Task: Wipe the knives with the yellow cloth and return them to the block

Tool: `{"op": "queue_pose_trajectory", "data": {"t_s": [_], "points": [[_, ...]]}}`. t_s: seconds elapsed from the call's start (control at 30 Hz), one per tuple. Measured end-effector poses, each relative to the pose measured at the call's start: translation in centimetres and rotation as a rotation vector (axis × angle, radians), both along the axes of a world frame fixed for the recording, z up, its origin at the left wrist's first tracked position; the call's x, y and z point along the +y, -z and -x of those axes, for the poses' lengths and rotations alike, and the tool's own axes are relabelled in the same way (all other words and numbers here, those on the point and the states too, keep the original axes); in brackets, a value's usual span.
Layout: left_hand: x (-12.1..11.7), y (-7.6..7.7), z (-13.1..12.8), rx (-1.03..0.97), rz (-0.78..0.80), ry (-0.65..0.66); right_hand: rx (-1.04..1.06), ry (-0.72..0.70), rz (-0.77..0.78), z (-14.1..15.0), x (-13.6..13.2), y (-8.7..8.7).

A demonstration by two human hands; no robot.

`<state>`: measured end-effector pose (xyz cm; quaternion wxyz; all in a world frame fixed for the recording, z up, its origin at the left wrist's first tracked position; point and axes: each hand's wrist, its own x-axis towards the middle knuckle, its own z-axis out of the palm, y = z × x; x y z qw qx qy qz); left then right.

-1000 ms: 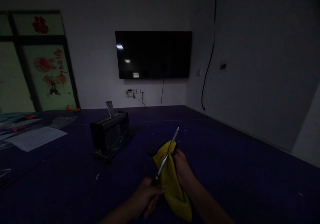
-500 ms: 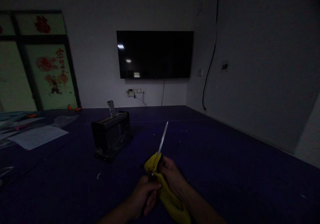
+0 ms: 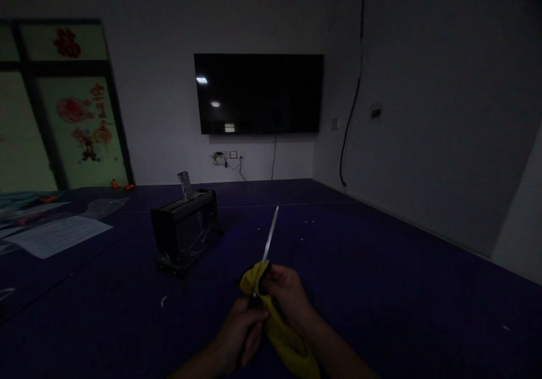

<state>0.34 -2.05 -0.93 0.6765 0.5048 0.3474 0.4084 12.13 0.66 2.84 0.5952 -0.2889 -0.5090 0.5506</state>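
My left hand [image 3: 239, 334] is wrapped round the dark handle of a screwdriver-like tool [image 3: 271, 233] with a long, slim metal shaft. The shaft points up and away from me, slightly to the right. A yellow cloth [image 3: 283, 336] with dark edging is folded round the lower shaft, just above the handle, and its loose end hangs down toward me. Pinched closed, my right hand [image 3: 290, 294] grips the cloth against the shaft from the right side. The fingertips of that hand are partly hidden by the cloth. The bare upper shaft and tip stick out beyond it.
A black box-shaped appliance [image 3: 184, 226] stands left of my hands on the dark purple surface [image 3: 381, 288], with a patterned piece upright on top. Papers [image 3: 59, 235] and clear plastic [image 3: 105, 207] lie farther left. Small white scraps are scattered about. A television [image 3: 258, 94] hangs behind.
My right hand has moved down and left along the shaft with the cloth, closer to my left hand. The cloth now wraps the lower shaft, and the tip has swung left.
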Motion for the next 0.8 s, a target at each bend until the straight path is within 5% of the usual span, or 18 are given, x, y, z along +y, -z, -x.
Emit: {"op": "queue_pose_trajectory", "data": {"t_s": [0.57,0.8], "points": [[0.2,-0.4,0.1,0.015,-0.05,-0.03,-0.022,0.117,0.012,-0.6,1.1,1.3],[0.1,-0.4,0.1,0.009,-0.069,-0.105,-0.24,0.259,-0.012,-1.4,1.8,1.6]]}}
